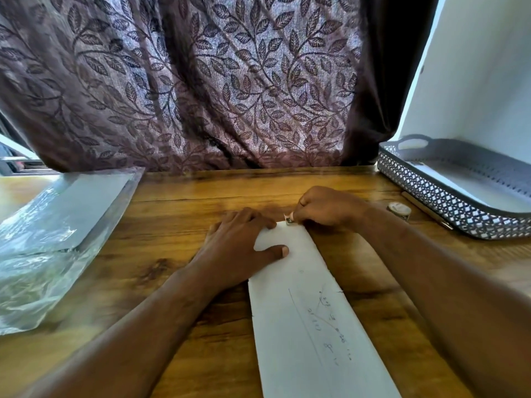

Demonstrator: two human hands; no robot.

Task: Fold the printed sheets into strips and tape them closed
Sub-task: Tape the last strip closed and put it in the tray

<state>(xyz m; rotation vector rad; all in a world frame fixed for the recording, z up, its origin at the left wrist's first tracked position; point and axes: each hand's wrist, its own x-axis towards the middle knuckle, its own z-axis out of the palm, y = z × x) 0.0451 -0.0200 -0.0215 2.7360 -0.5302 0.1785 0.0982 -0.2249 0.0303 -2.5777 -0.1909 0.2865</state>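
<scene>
**Status of work**

1. One printed sheet is already folded into a long strip (301,311). It lies flat on the desk (178,225), running from the near edge up to both hands.
2. The left hand (238,242) rests on the far end of the strip. Its grip is apart: the fingers lie roughly flat and the thumb presses the paper down.
3. The right hand (324,208) is at the far corner of the strip. Its grip is clamped on a small piece of tape (288,219), pinched at the fingertips and touching the paper's edge.
4. Judgement: folding of this strip is complete and taping is in progress. The tape does not appear to be pressed down along the seam yet.
5. The tape roll (399,210) stands just right of the right hand, with a pen (425,209) beside it, near the tray (431,196).
6. Remaining work: white paper lies in the tray and more in a clear plastic bag (57,231) at the left. Whether either stack is finished or still waiting cannot be told.

**Markings**

- The strip carries thin ruled lines and short runs of dark characters toward its near end. They are too faint to read.
- A small printed label shows on the paper in the tray. It is too small to read.
- No brand name is visible on the tape roll, the pen or the bag.
</scene>
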